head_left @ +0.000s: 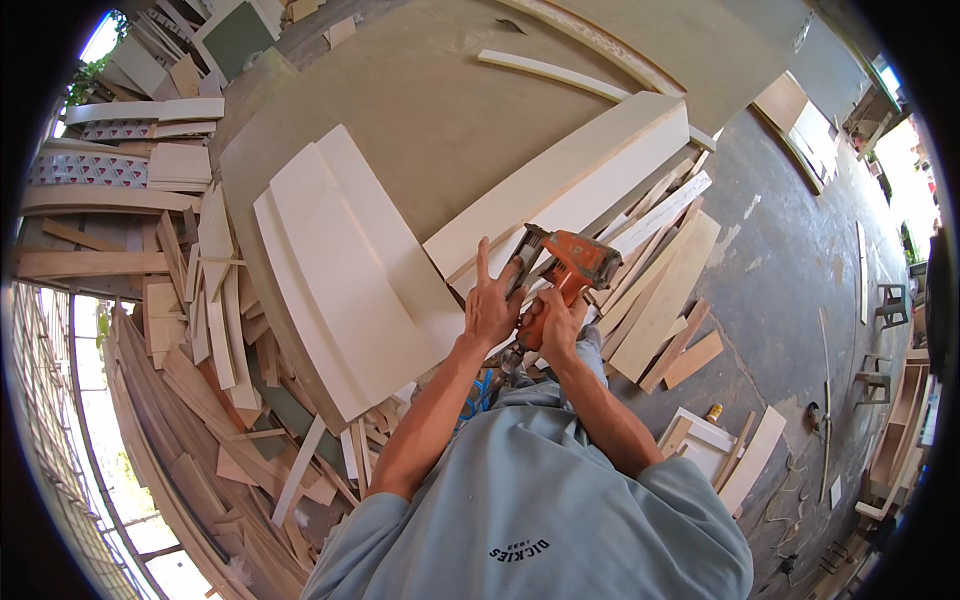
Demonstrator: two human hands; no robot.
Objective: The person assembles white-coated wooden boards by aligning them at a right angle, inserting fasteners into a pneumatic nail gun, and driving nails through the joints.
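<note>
An orange nail gun (pixel 572 252) is held in front of my body, its dark magazine side toward the left. My right hand (pixel 558 322) is wrapped around its handle. My left hand (pixel 490 312) grips the dark magazine part with thumb and some fingers, while one finger points up and away. Just beyond the tool, a long cream-white boxed panel (pixel 570 185) lies at a slant on the brown work surface (pixel 400 110). To the left of my hands is a wide pale stepped panel (pixel 345 280), its near corner by my left wrist.
Loose wood strips (pixel 660 300) are heaped to the right of the panel. Piles of offcuts (pixel 200 440) fill the left side. A long pale strip (pixel 550 75) lies at the back. Dark stools (pixel 890 306) and a cable (pixel 790 490) are on the grey floor at right.
</note>
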